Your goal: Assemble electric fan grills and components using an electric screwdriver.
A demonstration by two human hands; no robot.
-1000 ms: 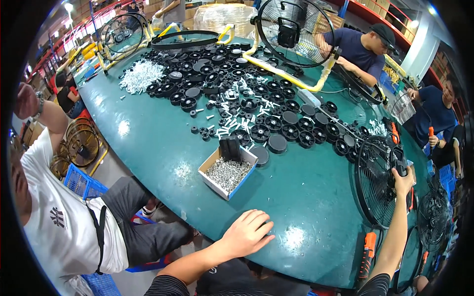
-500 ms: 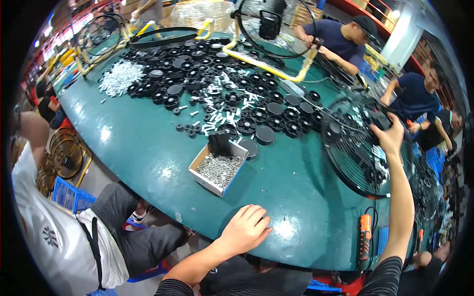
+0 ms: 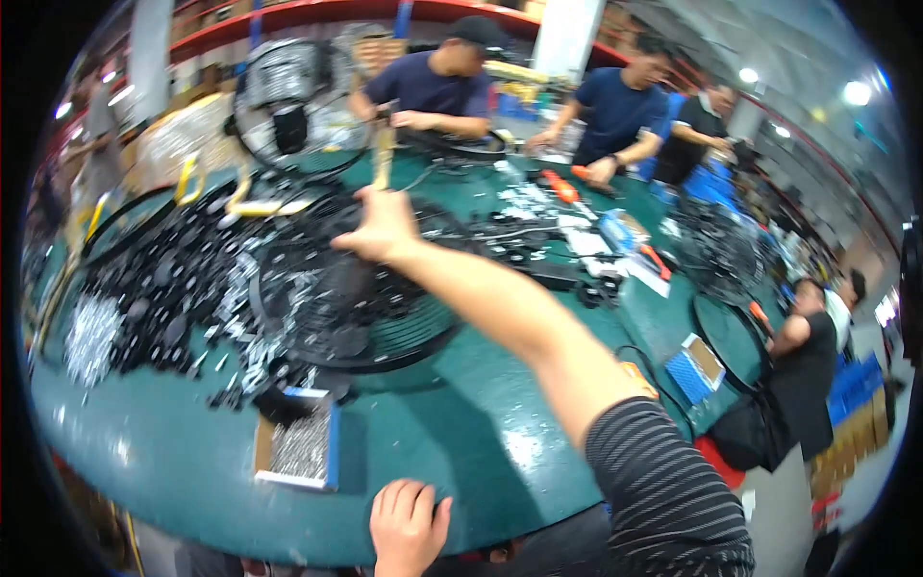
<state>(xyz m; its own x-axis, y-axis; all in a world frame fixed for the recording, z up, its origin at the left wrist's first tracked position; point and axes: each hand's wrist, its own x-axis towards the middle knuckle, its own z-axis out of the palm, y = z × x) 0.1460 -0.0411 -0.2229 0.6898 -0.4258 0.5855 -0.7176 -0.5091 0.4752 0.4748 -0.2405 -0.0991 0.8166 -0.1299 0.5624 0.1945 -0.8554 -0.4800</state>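
Observation:
My right arm reaches far across the green table (image 3: 125, 457). At its end my right hand (image 3: 383, 226), thumb spread from the fingers, grips the dark middle part of a round black fan with a wire guard (image 3: 409, 332). Motion blur hides exactly where the fingers sit. The fan is over the pile of black round knobs (image 3: 163, 279), a shadow on the table beside it. My left hand (image 3: 409, 519) rests at the near table edge, fingers loosely bent and nothing in it. Ahead and left of it stands an open box of small metal screws (image 3: 301, 447), with a black block on its rim.
White plastic pieces (image 3: 93, 337) are heaped at the left. Another fan guard (image 3: 716, 245) and a blue box (image 3: 694, 370) lie to the right, near orange power screwdrivers (image 3: 560, 187). Several co-workers are around the far and right sides; one (image 3: 437, 82) handles a fan frame.
The view has swung to the right. My right hand and the fan have moved left, from the table's right side to behind the screw box. My left hand stays at the near edge.

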